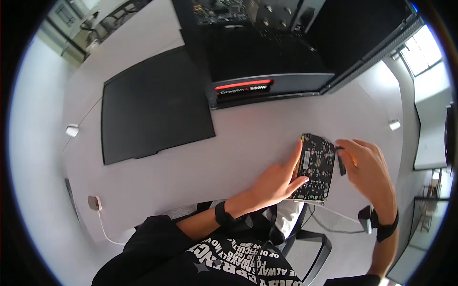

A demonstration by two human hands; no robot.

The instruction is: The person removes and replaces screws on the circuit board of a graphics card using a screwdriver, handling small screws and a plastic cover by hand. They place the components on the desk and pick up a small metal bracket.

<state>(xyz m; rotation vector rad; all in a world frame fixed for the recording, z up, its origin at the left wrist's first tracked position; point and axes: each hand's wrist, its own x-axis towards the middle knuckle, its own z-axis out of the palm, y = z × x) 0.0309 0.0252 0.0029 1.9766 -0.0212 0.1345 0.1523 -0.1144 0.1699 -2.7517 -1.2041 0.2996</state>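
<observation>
A black circuit board [317, 164], a computer expansion card, lies flat near the front edge of the white table [248, 143]. My left hand [276, 181] rests on the card's left edge with the index finger stretched along it and the thumb on its lower part. My right hand [367, 167] hovers just right of the card, fingers closed around a small dark tool with an orange part [344, 159], its tip near the card's right edge.
An open black computer case [286, 52] lies at the back of the table. Its flat black side panel [152, 105] lies to the left. A small white object [71, 130] sits at the left table edge, another [394, 125] at the right. An office chair [310, 238] is below.
</observation>
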